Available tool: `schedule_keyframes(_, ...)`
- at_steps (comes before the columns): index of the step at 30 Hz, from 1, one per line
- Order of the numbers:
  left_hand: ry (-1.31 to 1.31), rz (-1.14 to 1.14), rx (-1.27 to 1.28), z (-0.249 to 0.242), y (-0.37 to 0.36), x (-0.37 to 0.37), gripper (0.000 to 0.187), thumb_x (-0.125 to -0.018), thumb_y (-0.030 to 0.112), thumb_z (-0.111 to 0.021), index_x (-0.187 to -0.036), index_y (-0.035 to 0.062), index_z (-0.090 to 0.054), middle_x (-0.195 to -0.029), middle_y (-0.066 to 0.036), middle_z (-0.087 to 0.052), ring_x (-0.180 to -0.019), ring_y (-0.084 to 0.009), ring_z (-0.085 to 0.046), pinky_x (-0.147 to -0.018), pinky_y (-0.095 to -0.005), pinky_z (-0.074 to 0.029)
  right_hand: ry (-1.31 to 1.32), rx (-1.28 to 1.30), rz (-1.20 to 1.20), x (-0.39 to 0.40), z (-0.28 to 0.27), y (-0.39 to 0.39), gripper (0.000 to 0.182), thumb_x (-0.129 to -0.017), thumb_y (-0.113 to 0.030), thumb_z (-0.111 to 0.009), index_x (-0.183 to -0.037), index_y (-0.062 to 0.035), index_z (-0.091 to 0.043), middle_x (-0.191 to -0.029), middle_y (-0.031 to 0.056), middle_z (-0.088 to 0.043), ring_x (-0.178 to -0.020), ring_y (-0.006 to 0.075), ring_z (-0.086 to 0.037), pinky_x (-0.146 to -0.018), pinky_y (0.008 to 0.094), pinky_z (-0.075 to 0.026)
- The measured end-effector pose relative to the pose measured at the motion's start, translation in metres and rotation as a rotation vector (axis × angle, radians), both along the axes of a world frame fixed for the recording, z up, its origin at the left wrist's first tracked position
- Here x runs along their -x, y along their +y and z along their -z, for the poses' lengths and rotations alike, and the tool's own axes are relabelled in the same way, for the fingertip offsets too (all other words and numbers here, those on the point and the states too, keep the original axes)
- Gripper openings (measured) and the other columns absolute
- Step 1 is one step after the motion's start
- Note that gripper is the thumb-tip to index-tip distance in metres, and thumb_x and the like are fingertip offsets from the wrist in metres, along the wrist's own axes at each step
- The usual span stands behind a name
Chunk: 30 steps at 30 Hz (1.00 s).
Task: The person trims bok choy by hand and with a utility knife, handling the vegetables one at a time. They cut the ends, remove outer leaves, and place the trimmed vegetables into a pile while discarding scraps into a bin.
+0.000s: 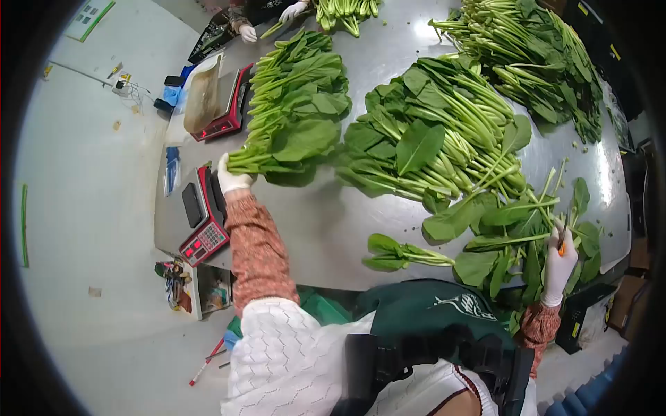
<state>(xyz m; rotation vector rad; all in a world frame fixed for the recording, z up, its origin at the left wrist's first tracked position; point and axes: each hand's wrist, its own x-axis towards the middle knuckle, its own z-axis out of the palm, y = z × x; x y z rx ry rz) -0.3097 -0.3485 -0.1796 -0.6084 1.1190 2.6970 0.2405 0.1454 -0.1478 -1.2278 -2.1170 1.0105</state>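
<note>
My left hand (233, 176), in a white glove, is closed round the stem ends of a bunch of leafy greens (298, 142) at the near end of a long row of greens (305, 76). At the right, my gloved right hand (560, 260) holds a small knife (563, 234) with an orange part, over loose leaves and stems (517, 232). A large heap of greens (444, 132) lies between my hands. Nearer my body sits a small separate bunch (406, 255) on the metal table (312, 239).
Two red scales (210, 238) (239, 104) stand along the table's left side. Across the table, a co-worker's gloved hands (248, 33) are beside more greens (347, 12). Another heap (534, 62) lies at the back right. A black crate (583, 315) is below the right edge.
</note>
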Motion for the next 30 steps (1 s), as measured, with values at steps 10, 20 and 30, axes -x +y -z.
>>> schedule_keyframes(10,-0.110,0.074,0.465,-0.004,0.090,0.089,0.066,-0.084,0.041,-0.071,-0.138,0.0109,-0.049,-0.143,-0.012,-0.048,-0.138,-0.0368,-0.036,-0.106,-0.0585,-0.031,-0.116,-0.007,-0.052,0.032,0.003,-0.034,0.025,-0.093,-0.005,-0.061,-0.117,0.0026,-0.063,-0.094,0.0084,-0.069,-0.082,0.0096,-0.060,-0.076,0.0249,-0.049)
schedule_keyframes(20,0.051,0.206,0.802,0.078,0.016,-0.154,0.048,-0.095,0.011,-0.058,-0.138,-0.0051,-0.045,-0.135,-0.016,-0.054,-0.119,-0.0284,-0.057,-0.101,-0.0397,-0.045,-0.200,-0.064,-1.050,0.103,0.073,-0.133,0.059,-0.076,-0.026,-0.071,-0.132,-0.0176,-0.056,-0.139,0.0108,-0.052,-0.096,0.0317,-0.067,-0.074,0.0434,-0.056)
schedule_keyframes(30,0.059,0.247,0.876,0.070,0.002,-0.225,0.050,-0.095,0.019,-0.055,-0.139,-0.0041,-0.045,-0.140,-0.017,-0.051,-0.115,-0.0294,-0.059,-0.099,-0.0404,-0.045,-0.402,-0.529,-0.744,0.091,0.121,-0.067,0.011,-0.080,-0.015,-0.061,-0.088,-0.0089,-0.065,-0.149,0.0296,-0.035,-0.062,0.0262,-0.069,-0.052,0.0376,-0.056)
